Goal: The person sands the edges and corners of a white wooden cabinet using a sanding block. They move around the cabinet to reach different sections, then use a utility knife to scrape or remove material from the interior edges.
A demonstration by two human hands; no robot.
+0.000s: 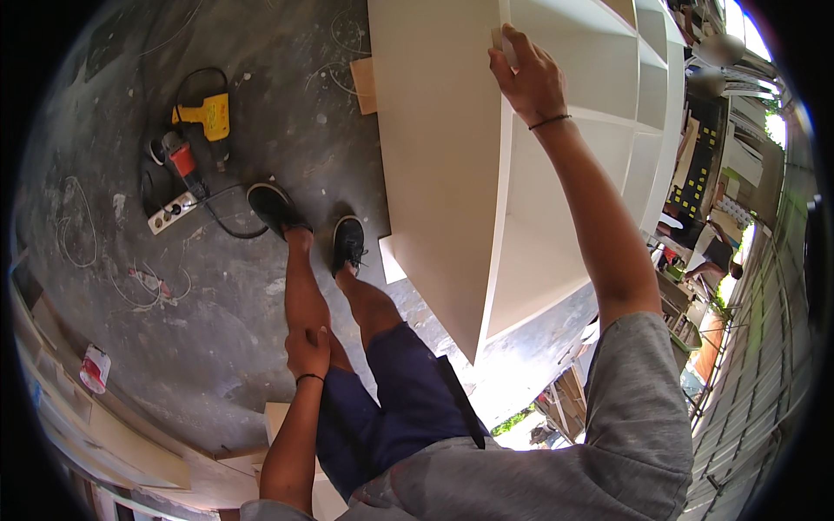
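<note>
My right hand (532,80) reaches up to the long front edge of a large white shelf unit (443,139). Its fingers are closed round a small pale block (504,48), which is pressed against that edge. The kind of block cannot be made out, as the fingers cover much of it. Down by my knee, my left hand (307,352) rests on my leg with loosely bent fingers and nothing visible in it. Open compartments (556,208) of the shelf unit lie beneath and beside my right forearm.
On the grey floor at left are a yellow heat gun (215,116), a red and black power tool (181,156), a white power strip (172,214) and trailing cords. A brown board piece (364,87) pokes out beside the unit. Another person (717,252) is at far right.
</note>
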